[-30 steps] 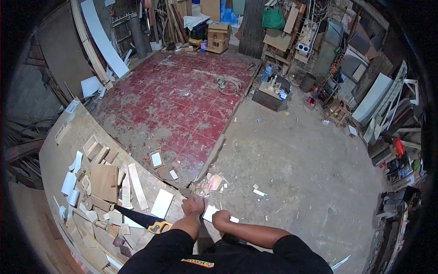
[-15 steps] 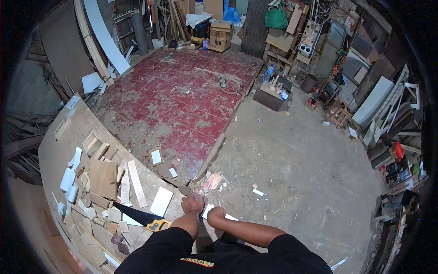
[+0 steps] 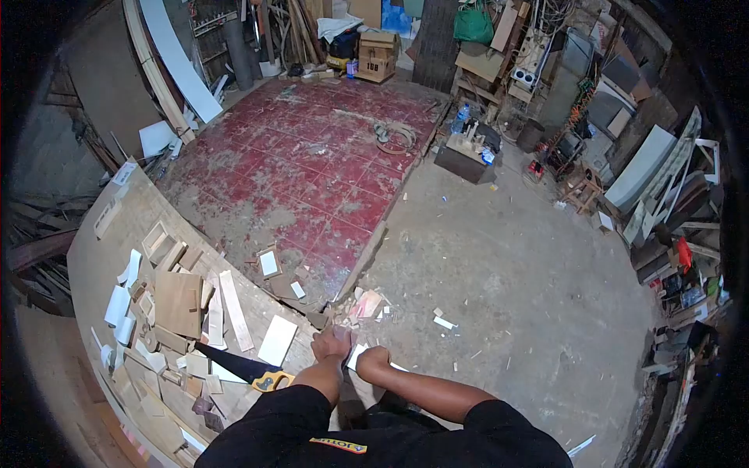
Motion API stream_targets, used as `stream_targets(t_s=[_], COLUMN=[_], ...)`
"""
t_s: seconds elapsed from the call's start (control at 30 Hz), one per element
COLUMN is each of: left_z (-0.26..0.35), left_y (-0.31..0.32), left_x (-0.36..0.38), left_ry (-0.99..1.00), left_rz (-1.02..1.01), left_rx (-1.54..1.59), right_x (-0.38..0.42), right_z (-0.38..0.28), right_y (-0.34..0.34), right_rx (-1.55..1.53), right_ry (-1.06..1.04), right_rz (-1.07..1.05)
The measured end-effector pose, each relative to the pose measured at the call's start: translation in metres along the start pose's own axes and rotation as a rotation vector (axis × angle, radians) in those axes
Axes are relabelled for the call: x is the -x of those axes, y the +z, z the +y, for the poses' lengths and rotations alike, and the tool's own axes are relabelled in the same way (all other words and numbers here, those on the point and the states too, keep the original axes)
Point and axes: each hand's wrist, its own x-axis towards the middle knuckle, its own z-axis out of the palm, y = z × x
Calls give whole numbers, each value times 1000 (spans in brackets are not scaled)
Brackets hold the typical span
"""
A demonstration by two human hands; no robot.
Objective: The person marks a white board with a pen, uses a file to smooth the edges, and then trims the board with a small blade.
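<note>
My left hand (image 3: pixel 332 344) is at the right edge of the workbench, its fingers curled down; what they hold, if anything, is hidden. Close beside it, my right hand (image 3: pixel 373 362) is closed over a white strip (image 3: pixel 356 356), whose far part shows again past my wrist. To the left of my arm lies a handsaw (image 3: pixel 238 368) with a black blade and a yellow handle. A white rectangular panel (image 3: pixel 277 340) rests flat on the bench just above the saw.
The wooden workbench (image 3: pixel 187 230) carries a brown wood block (image 3: pixel 178 303), a long pale slat (image 3: pixel 236 310) and several offcuts. Scraps (image 3: pixel 365 303) litter the floor beyond my hands. A dark box (image 3: pixel 463 162) with tools stands farther off, near red tiles (image 3: pixel 296 171).
My right hand has shifted very slightly to the right and my left hand stays almost in place. The whole view has tilted a little.
</note>
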Motion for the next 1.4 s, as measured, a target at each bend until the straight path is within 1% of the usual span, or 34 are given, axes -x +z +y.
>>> stream_targets(t_s=[0.1, 0.13, 0.17, 0.23, 0.27, 0.3, 0.37, 0.4, 0.47, 0.5, 0.57, 0.6, 0.63, 0.7, 0.73, 0.8, 0.87, 0.97, 1.0, 1.03, 1.1, 1.13, 1.17, 1.23, 1.27, 1.3, 1.37, 1.4], left_z=[2, 7, 6, 8, 8, 7, 8, 10, 9, 10, 7, 8, 8, 11, 11, 14, 13, 7, 9, 9, 11, 13, 10, 8, 10, 11, 10, 10], left_y=[-2, -12, -9, -10, -12, -12, -12, -14, -15, -12, -13, -13, -13, -13, -14, -17, -17, -5, -8, -10, -17, -19, -18, -11, -10, -11, -11, -11], left_x=[1, 5, 7, 6, 4, 6, 8, 5, 6, 8, 4, 5, 6, 6, 10, 11, 4, 2, 1, 3, 9, 10, 10, 6, 6, 5, 3, 2], left_ry=[3, -14, -8, -4, -18, -26, -34, -32, -9, -8, -1, -19, -17, -27, -29, -25, -12, -44, -37, -34, -25, -13, -14, 2, 1, -16, -31, -13], left_rz=[-6, -5, -10, 18, -36, -36, 15, 10, -52, -56, -47, -26, -24, 0, 0, 47, 43, 11, 4, -6, 10, 22, 24, 23, 17, 9, 9, 14], left_rx=[-22, -10, -7, -35, -32, -31, -16, -15, -19, -17, -7, 4, -1, -11, -17, 0, 12, -12, -4, 4, 19, 32, 29, 7, 7, -4, -12, -17], right_x=[-9, -23, -35, -37, -37, -38, -37, -37, -29, -22, -15, -17, -16, -17, -18, -19, -9, -28, -10, -16, -26, -30, -30, -18, -18, -14, -14, -11], right_z=[1, -1, -5, -2, -2, -5, -8, -5, 2, 6, 12, 16, 14, 11, 7, 2, -3, -6, 1, 5, 7, 3, -3, -8, -9, -8, -3, 5], right_y=[14, 30, 47, 40, 37, 35, 25, 19, 16, 16, 11, 16, 22, 32, 36, 34, 9, 27, 18, 24, 26, 23, 23, 4, 3, 7, 11, 13], right_rx=[37, 15, 15, -40, 32, 37, 73, 73, 156, 157, -34, -35, -40, -32, -17, -25, 12, 38, 19, 21, -29, -39, -41, 29, 118, 118, -25, -32], right_ry=[-16, -5, 3, 0, -75, -82, 15, 19, -86, -84, -1, -52, -54, -89, -78, -53, -2, 27, -4, -4, -93, -53, -57, 38, -34, -36, 38, -39], right_rz=[56, 70, 68, 128, 63, 61, -85, -90, -68, -71, -16, -33, -32, 24, 103, 73, -1, -79, 17, 19, -23, -63, -63, -65, -114, -123, -84, -44])
